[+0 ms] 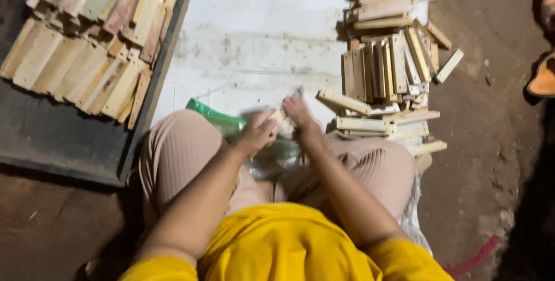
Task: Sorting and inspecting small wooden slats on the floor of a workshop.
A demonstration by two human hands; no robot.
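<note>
Two hands meet over the lap, above a white sheet (254,38) on the floor. Left hand (256,133) and right hand (299,113) both pinch one small pale wood piece (281,118) between them; blur hides finer detail. Green bag (217,118) lies just beneath. Loose wooden blocks (384,67) are heaped right; stacked slats (87,38) rest on a dark board (52,136) left.
</note>
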